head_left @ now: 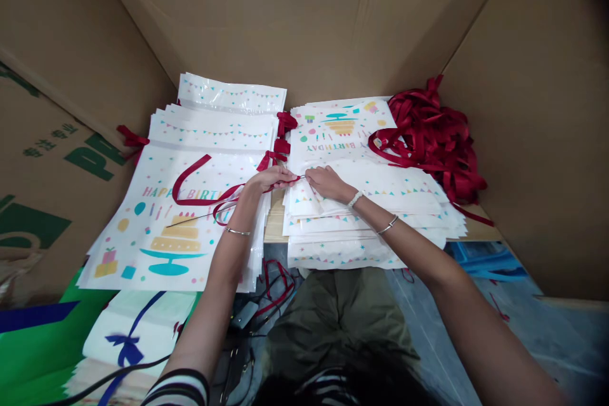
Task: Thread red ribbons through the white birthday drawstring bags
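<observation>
My left hand (pixel 275 179) is closed in a pinch on a red ribbon (pixel 190 202). The ribbon's free length curls over the left stack of printed "Happy Birthday" plastic bags (pixel 166 181). A long thin metal rod (pixel 190 221) slants across that stack and passes behind my left forearm. Between my hands shows a short piece of thin metal; whether it belongs to the same rod I cannot tell. My right hand (pixel 328 183) is closed at the raised edge of a white birthday bag (pixel 304 200) on the right stack. Its fingertips almost meet those of my left hand.
A heap of red ribbons (pixel 438 139) lies right of the bags. Cardboard walls (pixel 304 19) enclose the table's back and sides. Tied red bows (pixel 133 141) stick out from the left stack. Below left are white packs with a blue bow (pixel 126 346); cables and ribbon hang below the table.
</observation>
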The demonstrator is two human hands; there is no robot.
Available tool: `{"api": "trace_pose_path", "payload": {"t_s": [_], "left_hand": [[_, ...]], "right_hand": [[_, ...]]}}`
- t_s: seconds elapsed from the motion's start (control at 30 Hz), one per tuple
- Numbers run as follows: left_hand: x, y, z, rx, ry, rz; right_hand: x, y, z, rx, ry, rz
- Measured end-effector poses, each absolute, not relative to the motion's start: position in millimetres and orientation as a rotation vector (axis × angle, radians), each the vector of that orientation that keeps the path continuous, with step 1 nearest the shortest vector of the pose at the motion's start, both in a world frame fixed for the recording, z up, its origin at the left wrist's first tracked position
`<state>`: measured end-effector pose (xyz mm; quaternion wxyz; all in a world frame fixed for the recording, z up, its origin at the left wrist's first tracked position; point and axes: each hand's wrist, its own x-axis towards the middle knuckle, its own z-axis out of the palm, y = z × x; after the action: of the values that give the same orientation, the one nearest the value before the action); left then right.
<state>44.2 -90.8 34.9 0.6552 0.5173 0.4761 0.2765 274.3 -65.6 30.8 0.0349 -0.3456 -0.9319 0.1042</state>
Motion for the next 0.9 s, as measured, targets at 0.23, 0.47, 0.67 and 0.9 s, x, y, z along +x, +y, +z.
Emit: {"api": "trace_pose_path", "payload": {"t_s": [0.23,0.47,0.67,0.9], "left_hand": [[44.3,-87.2,29.7,1.194,1.094,0.604],[52.6,-92.3,41.2,1.232,1.143,0.573],[58.3,-97.4,50.6,1.227,1.175,0.571],[57.5,-94.9,43.9,1.218,1.183,0.566]], "right_hand": [[275.6,-70.2,26.0,-1.09,-2.833,0.255],[277.1,-68.2,22.6,-1.08,-2.818,0.272],[277.3,-70.5,24.2,-1.083,-2.802,0.277],[277.7,-70.7,23.4,-1.079,-2.787,0.297]]}}
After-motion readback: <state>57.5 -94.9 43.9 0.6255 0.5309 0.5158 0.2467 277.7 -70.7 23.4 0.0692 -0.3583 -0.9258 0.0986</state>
